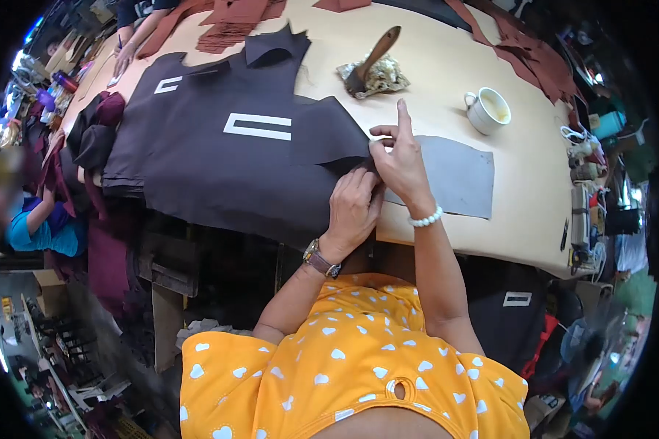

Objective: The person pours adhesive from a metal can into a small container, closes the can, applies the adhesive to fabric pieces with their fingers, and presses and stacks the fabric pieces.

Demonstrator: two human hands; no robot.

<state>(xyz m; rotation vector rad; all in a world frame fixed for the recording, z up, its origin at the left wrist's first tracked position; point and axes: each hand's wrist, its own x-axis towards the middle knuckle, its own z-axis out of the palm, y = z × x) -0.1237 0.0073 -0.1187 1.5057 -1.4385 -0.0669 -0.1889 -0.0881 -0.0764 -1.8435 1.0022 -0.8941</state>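
Observation:
A large dark fabric piece (198, 157) with white U-shaped strips covers the left half of the table. At its right side a flap (329, 132) lies folded over. My left hand (353, 208), wearing a wristwatch, has its fingers curled on the fabric edge near me. Beside it, my right hand (403, 164), with a pale bead bracelet, pinches the fabric's edge while the index finger points away. Part of the grip is hidden by the fingers. A grey rounded sheet (454, 175) lies on the table under and beside my right hand.
A wooden-handled brush (377, 58) rests on a crusted, crumpled lump (386, 77). A white mug (487, 111) stands to its right. Reddish-brown pieces (538, 69) lie along the far edges. Another person's hand (124, 57) works at the far left; a person in blue (51, 223) is further left.

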